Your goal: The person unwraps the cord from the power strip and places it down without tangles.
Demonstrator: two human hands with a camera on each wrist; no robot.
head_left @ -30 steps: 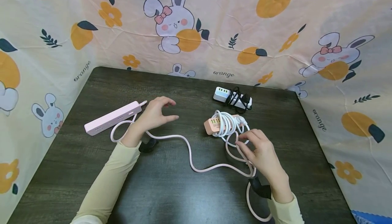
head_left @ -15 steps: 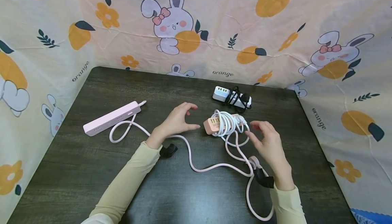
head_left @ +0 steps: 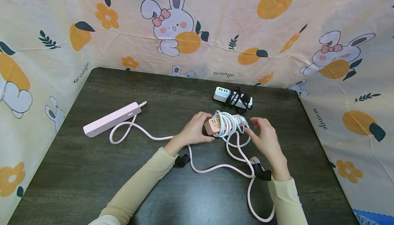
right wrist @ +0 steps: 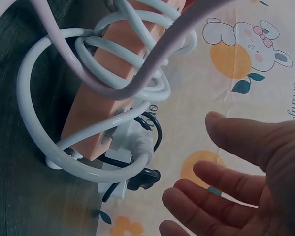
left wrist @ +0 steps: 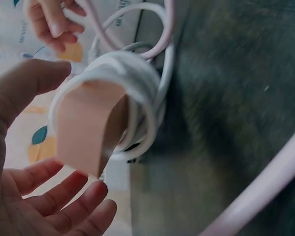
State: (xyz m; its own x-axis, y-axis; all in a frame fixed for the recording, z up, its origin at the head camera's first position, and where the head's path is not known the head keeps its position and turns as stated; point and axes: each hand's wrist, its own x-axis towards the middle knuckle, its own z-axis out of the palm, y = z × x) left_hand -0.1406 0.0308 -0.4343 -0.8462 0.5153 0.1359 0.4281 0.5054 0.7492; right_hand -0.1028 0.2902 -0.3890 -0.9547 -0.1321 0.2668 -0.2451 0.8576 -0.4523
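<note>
A peach-orange power strip [head_left: 211, 126] lies on the dark table, wrapped in a coiled white cord [head_left: 227, 124]. My left hand [head_left: 194, 129] is at its left end, thumb and fingers spread around it. In the left wrist view the thumb is apart from the strip, and the fingertips [left wrist: 95, 189] are close under its edge; contact is unclear. Beyond the strip's right end, my right hand [head_left: 267, 139] is spread with nothing in it. The right wrist view shows a white plug [right wrist: 137, 142] at that end. A pink cord [head_left: 215, 167] loops over the white coil.
At the left lies a pink power strip [head_left: 112, 119], whose cord runs across the table to the right. Behind the peach-orange one is a white power strip [head_left: 222, 94] wrapped in black cord [head_left: 236, 96]. A printed cloth [head_left: 123, 43] hangs behind and beside the table [head_left: 147, 88].
My left hand has moved right, from beside the pink power strip to the peach-orange one. My right hand has let go of the pink cord and moved slightly up and right.
</note>
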